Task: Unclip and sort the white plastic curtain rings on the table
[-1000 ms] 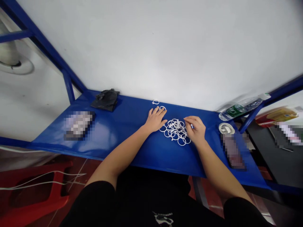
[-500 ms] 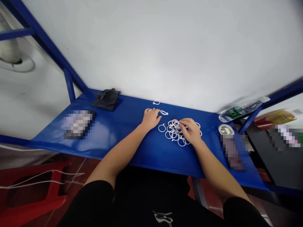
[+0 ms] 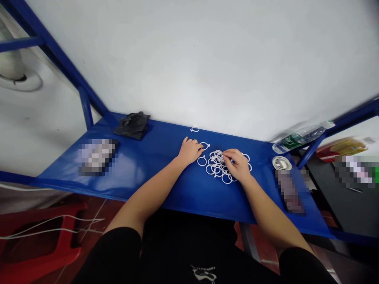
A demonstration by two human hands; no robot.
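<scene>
Several thin white curtain rings, each with a small eyelet, lie in a loose pile (image 3: pixel 217 170) on the blue tabletop (image 3: pixel 189 189). My right hand (image 3: pixel 237 165) rests over the pile's right side, thumb and fingertips pinched on a ring at its upper edge; the fingers partly hide that ring. My left hand (image 3: pixel 190 152) is left of the pile, its thumb and forefinger closed at the lower edge of a separate ring (image 3: pixel 205 143). Just below these fingertips lies a single ring (image 3: pixel 201 161). Farther back, near the wall, sits another ring (image 3: pixel 194 129).
A crumpled black plastic bag (image 3: pixel 133 125) and a pixelated dark-edged object (image 3: pixel 99 157) lie at left. At right are a water bottle (image 3: pixel 302 138), a coiled white cable (image 3: pixel 282 163) and a pixelated flat object (image 3: pixel 290 191). A white wall (image 3: pixel 201 71) bounds the back.
My left hand has shifted slightly right and its fingers have closed at the separate ring, which has moved a little nearer and turned flatter to view. My right hand stays pinched at the pile.
</scene>
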